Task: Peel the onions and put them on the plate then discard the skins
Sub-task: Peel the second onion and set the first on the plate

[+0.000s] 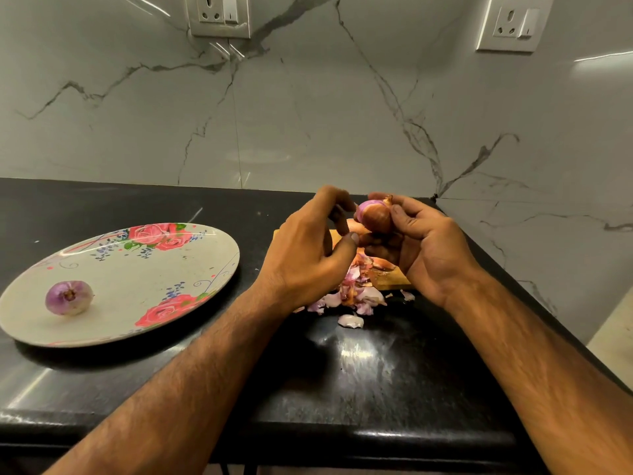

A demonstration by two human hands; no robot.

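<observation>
— How are the fingers set?

— The right hand (424, 241) has its fingers (378, 197) curled round a small brown-skinned onion (375, 219). The thumb presses on the side nearest the person. The onion is held up off the table, and a patch of purple flesh shows at its top left.

— And the other hand?

— The left hand (308, 255) is just left of the onion, fingers (329, 197) bent inward with the thumb tip close beneath it. I cannot tell whether they pinch a strip of skin or only touch it.

— What lies under the fingers?

— A heap of loose pink and purple skins (359, 293) lies directly below both hands. Part of it is on a flat wooden board (394, 279) and part has spilled onto the glossy black table (376, 371) on the near side. One pale curl lies a little apart, nearer the person.

— Where are the peeled ones?

— One peeled purple onion (68, 298) lies well to the left of the left hand's fingers, on the near left part of a round cream plate with red roses (154, 269). The plate sits on the table, apart from the board.

— Beyond the fingers?

— A white marble wall with grey veins (308, 114) carries two white sockets, one up left (221, 15) and one up right (513, 24).
</observation>
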